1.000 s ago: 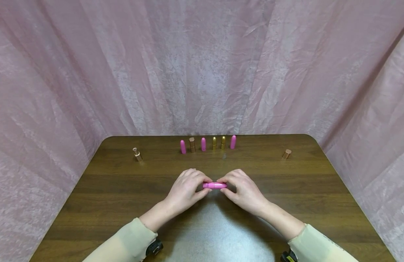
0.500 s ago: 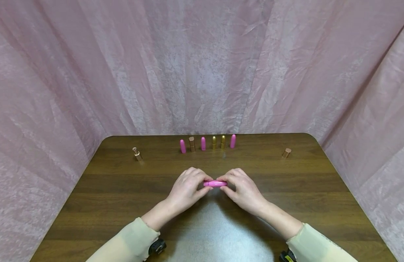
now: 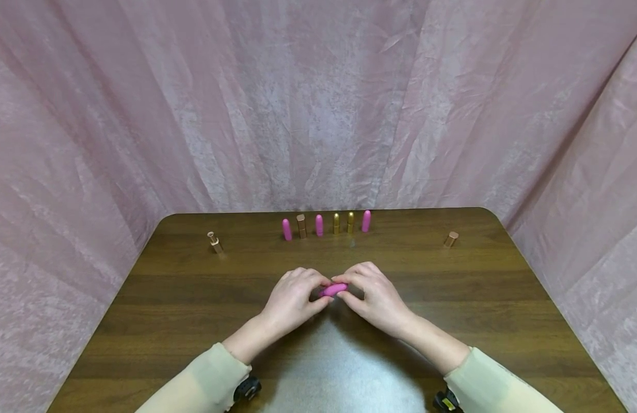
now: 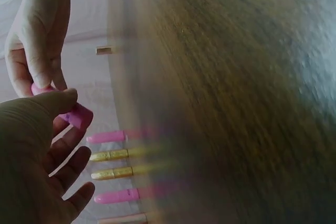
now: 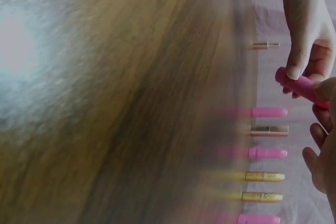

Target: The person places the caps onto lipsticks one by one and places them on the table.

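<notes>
A pink bullet-shaped lipstick tube is held between both hands above the middle of the table. My left hand pinches its left end between thumb and fingers. At the other end, the thumb and fingers of my right hand grip the tube. It lies tilted, the right end pointing slightly away from me. In the left wrist view the flat base of the pink lipstick shows past my left thumb. The right wrist view has the pink lipstick running between the two hands, its rounded end partly covered.
Along the back of the wooden table stand pink lipsticks, gold lipsticks and a closed rose-gold lipstick. An uncapped rose-gold lipstick stands far left, a rose-gold cap far right. Pink curtains hang behind.
The pink lipstick has turned from level to tilted, its right end farther from me. My right hand has moved left, closer to my left hand. Both hands keep their grip.
</notes>
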A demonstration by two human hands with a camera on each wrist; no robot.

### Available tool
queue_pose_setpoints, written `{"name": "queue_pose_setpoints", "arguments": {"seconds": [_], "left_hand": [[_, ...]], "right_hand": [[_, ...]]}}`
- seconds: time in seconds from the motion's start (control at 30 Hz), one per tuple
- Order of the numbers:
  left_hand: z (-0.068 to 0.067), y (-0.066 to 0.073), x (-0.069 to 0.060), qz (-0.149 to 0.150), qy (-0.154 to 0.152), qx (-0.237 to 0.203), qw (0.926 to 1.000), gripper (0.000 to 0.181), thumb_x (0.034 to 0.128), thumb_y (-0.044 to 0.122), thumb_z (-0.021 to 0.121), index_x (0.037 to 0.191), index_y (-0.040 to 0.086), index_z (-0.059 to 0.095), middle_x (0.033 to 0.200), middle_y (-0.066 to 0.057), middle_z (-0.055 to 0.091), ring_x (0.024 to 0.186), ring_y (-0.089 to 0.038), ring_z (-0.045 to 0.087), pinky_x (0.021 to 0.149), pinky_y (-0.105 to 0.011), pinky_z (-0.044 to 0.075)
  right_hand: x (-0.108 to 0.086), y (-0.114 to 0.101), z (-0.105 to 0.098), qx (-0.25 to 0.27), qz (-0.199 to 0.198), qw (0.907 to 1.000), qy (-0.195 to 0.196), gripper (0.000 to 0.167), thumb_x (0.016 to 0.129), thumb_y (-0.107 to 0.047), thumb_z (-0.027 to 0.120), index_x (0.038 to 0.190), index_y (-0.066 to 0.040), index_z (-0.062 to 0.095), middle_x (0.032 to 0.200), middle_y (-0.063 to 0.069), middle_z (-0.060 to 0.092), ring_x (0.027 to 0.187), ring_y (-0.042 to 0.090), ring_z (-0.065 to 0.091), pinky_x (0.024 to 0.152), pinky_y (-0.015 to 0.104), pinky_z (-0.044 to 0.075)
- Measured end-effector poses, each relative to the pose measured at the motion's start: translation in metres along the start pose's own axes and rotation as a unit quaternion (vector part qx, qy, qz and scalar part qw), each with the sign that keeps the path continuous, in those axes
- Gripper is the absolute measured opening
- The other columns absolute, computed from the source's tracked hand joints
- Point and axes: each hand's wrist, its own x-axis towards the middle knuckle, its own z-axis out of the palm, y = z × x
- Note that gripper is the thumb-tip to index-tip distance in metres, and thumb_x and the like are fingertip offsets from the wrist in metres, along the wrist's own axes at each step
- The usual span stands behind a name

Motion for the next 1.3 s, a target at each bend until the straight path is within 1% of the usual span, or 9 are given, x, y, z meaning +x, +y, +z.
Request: {"name": "queue_pose_setpoints", "arguments": {"seconds": [0.2, 0.3, 0.4, 0.6, 0.73, 0.87, 1.1, 1.2, 1.3], "left_hand": [[-0.008, -0.018, -0.002, -0.025, 0.012, -0.014, 0.9995, 0.019, 0.0872, 0.032, 0.083, 0.104, 0.026, 0.075, 0.1, 0.014, 0.069, 0.092, -0.012, 0.059, 0.085, -0.037, 0.048], [-0.015, -0.035, -0.005, -0.058, 0.024, -0.025, 0.9977, 0.02, 0.0869, 0.028, 0.083, 0.105, 0.024, 0.076, 0.1, 0.012, 0.07, 0.093, -0.014, 0.06, 0.084, -0.038, 0.048], [-0.022, -0.054, -0.007, -0.106, 0.031, -0.04, 0.9931, 0.02, 0.0876, 0.026, 0.082, 0.107, 0.022, 0.076, 0.104, 0.007, 0.072, 0.095, -0.019, 0.062, 0.084, -0.041, 0.048], [-0.034, -0.097, -0.008, -0.199, 0.039, -0.057, 0.9776, 0.026, 0.0902, 0.027, 0.078, 0.113, 0.016, 0.075, 0.11, 0.0, 0.074, 0.106, -0.028, 0.063, 0.088, -0.047, 0.048], [-0.035, -0.121, -0.003, -0.233, 0.046, -0.064, 0.9693, 0.03, 0.0918, 0.027, 0.075, 0.118, 0.012, 0.073, 0.108, -0.003, 0.074, 0.106, -0.03, 0.065, 0.087, -0.049, 0.05], [-0.031, -0.138, 0.006, -0.269, 0.052, -0.09, 0.9575, 0.031, 0.0939, 0.027, 0.073, 0.12, 0.01, 0.071, 0.11, -0.006, 0.074, 0.105, -0.028, 0.067, 0.087, -0.049, 0.05], [-0.021, -0.154, 0.025, -0.336, 0.045, -0.15, 0.9289, 0.039, 0.098, 0.027, 0.068, 0.13, 0.006, 0.065, 0.125, -0.014, 0.069, 0.12, -0.034, 0.061, 0.098, -0.053, 0.045], [-0.018, -0.156, 0.03, -0.349, 0.048, -0.162, 0.9219, 0.04, 0.0982, 0.026, 0.068, 0.132, 0.004, 0.064, 0.127, -0.016, 0.068, 0.122, -0.035, 0.059, 0.101, -0.053, 0.044], [-0.015, -0.158, 0.036, -0.354, 0.048, -0.161, 0.9199, 0.04, 0.0982, 0.025, 0.068, 0.132, 0.004, 0.063, 0.128, -0.017, 0.067, 0.122, -0.036, 0.059, 0.102, -0.053, 0.043]], "right_hand": [[0.004, -0.001, 0.0, -0.009, 0.002, 0.9999, -0.007, 0.036, 0.09, -0.019, 0.08, 0.124, -0.013, 0.072, 0.117, -0.004, 0.069, 0.115, 0.018, 0.058, 0.097, 0.04, 0.049], [0.003, 0.002, -0.003, -0.03, 0.014, 0.9991, -0.026, 0.038, 0.092, -0.024, 0.078, 0.129, -0.015, 0.07, 0.124, -0.003, 0.067, 0.12, 0.019, 0.056, 0.102, 0.043, 0.046], [0.001, 0.006, -0.007, -0.052, 0.024, 0.9973, -0.046, 0.041, 0.094, -0.031, 0.075, 0.131, -0.016, 0.068, 0.129, -0.002, 0.066, 0.124, 0.02, 0.055, 0.105, 0.047, 0.043], [-0.003, 0.017, -0.016, -0.08, 0.04, 0.9931, -0.075, 0.047, 0.097, -0.037, 0.071, 0.138, -0.015, 0.064, 0.139, 0.001, 0.061, 0.133, 0.025, 0.05, 0.111, 0.053, 0.036], [-0.003, 0.023, -0.02, -0.107, 0.049, 0.9876, -0.104, 0.059, 0.098, -0.046, 0.067, 0.147, -0.015, 0.056, 0.149, 0.006, 0.054, 0.143, 0.032, 0.041, 0.116, 0.057, 0.029], [-0.005, 0.03, -0.021, -0.143, 0.044, 0.9802, -0.13, 0.069, 0.098, -0.054, 0.062, 0.154, -0.016, 0.047, 0.157, 0.009, 0.045, 0.148, 0.036, 0.034, 0.12, 0.056, 0.021], [-0.009, 0.043, -0.025, -0.193, 0.047, 0.9696, -0.143, 0.075, 0.099, -0.06, 0.056, 0.159, -0.019, 0.039, 0.161, 0.009, 0.039, 0.15, 0.034, 0.029, 0.123, 0.053, 0.013], [-0.011, 0.046, -0.027, -0.19, 0.059, 0.9682, -0.151, 0.075, 0.1, -0.06, 0.055, 0.159, -0.019, 0.038, 0.162, 0.008, 0.038, 0.151, 0.034, 0.028, 0.123, 0.053, 0.013], [-0.013, 0.047, -0.03, -0.188, 0.064, 0.9682, -0.153, 0.074, 0.1, -0.059, 0.055, 0.159, -0.018, 0.039, 0.161, 0.009, 0.04, 0.15, 0.035, 0.03, 0.122, 0.055, 0.016]]}}
